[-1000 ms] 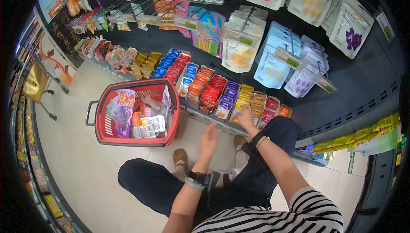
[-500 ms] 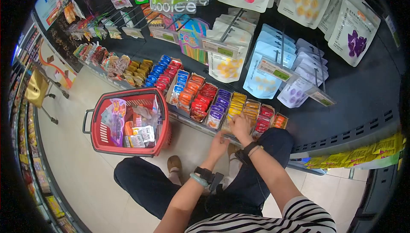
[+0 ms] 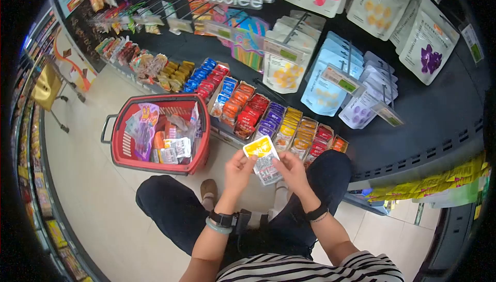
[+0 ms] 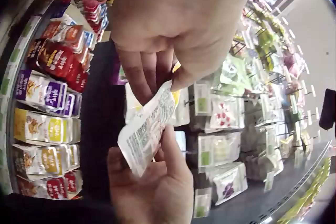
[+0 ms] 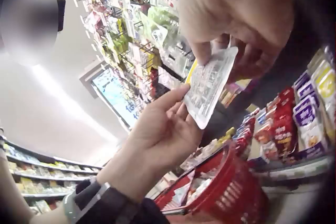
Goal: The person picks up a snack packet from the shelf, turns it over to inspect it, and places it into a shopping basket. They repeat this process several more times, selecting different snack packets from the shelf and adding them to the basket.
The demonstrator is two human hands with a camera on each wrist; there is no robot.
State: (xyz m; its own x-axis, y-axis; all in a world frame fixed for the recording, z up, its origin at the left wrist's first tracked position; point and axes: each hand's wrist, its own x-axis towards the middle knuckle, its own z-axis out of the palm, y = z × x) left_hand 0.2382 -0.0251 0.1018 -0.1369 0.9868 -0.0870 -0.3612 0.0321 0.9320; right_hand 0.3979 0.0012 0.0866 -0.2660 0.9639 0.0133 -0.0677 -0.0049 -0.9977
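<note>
Both hands hold a small flat yellow-and-white snack packet (image 3: 263,160) in front of the knees. My left hand (image 3: 238,172) pinches its left edge between thumb and fingers. Opposite, my right hand (image 3: 294,172) grips the right edge. Dense small print covers the packet's pale back (image 5: 209,90) in the right wrist view. The left wrist view catches the packet (image 4: 149,132) at a slant, the left hand (image 4: 173,29) above and the right hand (image 4: 155,190) below. Just beyond the hands stands a box of yellow snack packets (image 3: 285,132) on the bottom shelf.
A red shopping basket (image 3: 155,168) with several snack packs inside stands on the floor to the left. Boxes of red packets (image 3: 249,119) and purple packets (image 3: 268,121) line the low shelf. Pouches such as a light blue one (image 3: 323,93) hang above. A gold cart (image 3: 45,93) is far left.
The right hand has come back from the box of yellow packets with a packet. The left hand, empty earlier, has met it and now pinches the packet's other edge.
</note>
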